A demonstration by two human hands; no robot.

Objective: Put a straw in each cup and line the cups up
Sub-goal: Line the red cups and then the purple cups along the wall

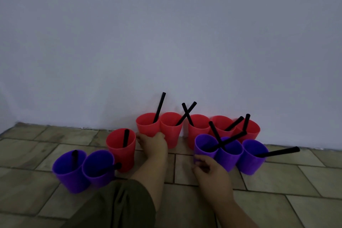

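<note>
By the wall [166,42], the left hand [153,143] grips a red cup [146,123], the right hand [207,167] a purple cup [203,151]; slow sliding should keep straws [160,107] in.

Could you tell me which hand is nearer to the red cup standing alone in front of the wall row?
Left. The left hand grips a wall-row red cup just right of the lone red cup; the right hand is farther right, gripping a purple cup.
</note>
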